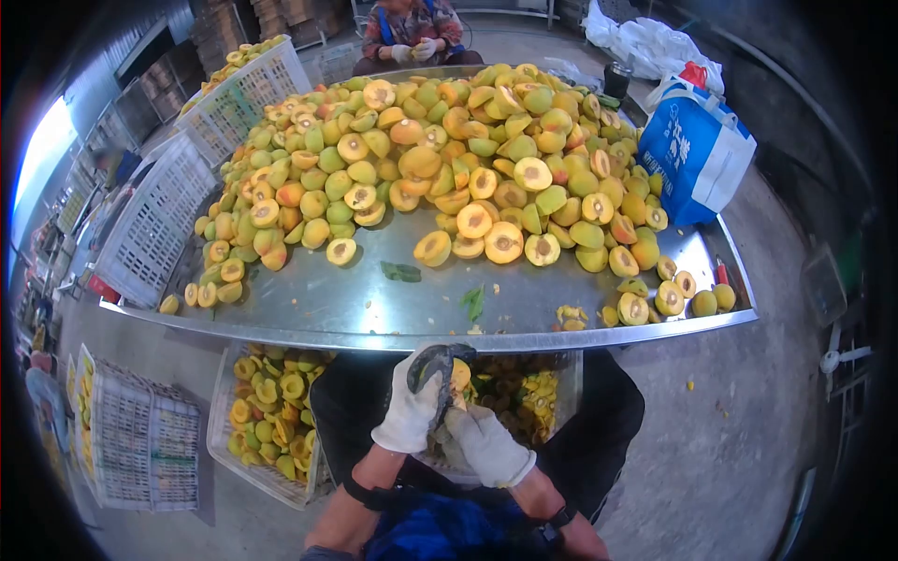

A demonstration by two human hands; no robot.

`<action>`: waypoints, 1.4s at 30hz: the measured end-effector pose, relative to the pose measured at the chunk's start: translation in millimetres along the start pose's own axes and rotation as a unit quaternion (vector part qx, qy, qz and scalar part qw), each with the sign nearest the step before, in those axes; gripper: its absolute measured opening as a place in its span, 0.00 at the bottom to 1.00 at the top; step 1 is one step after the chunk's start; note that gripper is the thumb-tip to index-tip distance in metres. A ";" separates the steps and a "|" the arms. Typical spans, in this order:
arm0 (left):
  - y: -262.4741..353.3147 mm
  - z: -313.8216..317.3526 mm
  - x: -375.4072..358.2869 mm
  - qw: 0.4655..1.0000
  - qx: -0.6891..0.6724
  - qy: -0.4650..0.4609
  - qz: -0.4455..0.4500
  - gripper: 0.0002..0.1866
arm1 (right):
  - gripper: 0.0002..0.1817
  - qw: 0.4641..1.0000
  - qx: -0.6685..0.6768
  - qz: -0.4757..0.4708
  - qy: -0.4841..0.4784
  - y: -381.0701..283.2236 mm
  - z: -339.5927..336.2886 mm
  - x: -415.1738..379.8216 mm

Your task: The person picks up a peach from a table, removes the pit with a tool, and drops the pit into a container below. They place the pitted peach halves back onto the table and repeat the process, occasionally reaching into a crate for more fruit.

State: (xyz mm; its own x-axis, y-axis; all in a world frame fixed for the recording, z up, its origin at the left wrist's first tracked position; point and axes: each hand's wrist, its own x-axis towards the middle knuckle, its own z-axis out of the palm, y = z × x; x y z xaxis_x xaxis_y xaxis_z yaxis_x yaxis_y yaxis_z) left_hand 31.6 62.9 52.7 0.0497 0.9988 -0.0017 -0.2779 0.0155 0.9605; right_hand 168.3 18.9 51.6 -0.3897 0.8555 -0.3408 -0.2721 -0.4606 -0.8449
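Both of my hands wear white gloves with dark, worn fingers and meet just below the front edge of the metal table (346,299). My left hand (418,393) is closed around a yellow-orange fruit piece (459,376). My right hand (482,443) has its fingers pressed together at the lower side of that piece; whatever it grips is too small to make out. Beyond them, a large heap of halved yellow-green fruit (421,164) covers much of the table. Several halves show pits or hollow centres.
A crate of fruit halves (223,421) stands below the table at left, another crate (569,379) between my knees. White crates (154,220) line the left side. A blue-white bag (694,154) stands at right. Across sits a person (412,33) with gloved hands.
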 end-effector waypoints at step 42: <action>-19.3 -9.5 14.7 0.935 -0.240 -0.234 -0.118 0.30 | 0.25 0.885 0.388 0.147 -0.210 11.3 0.7 -24.1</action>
State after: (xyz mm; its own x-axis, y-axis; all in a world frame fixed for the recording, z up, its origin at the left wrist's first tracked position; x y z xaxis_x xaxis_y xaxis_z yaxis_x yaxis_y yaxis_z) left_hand 28.6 77.8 31.5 0.5479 0.8360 0.0317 -0.5980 0.3649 0.7136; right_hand 174.0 -7.1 50.5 -0.7929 0.5828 -0.1778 -0.5631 -0.8123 -0.1520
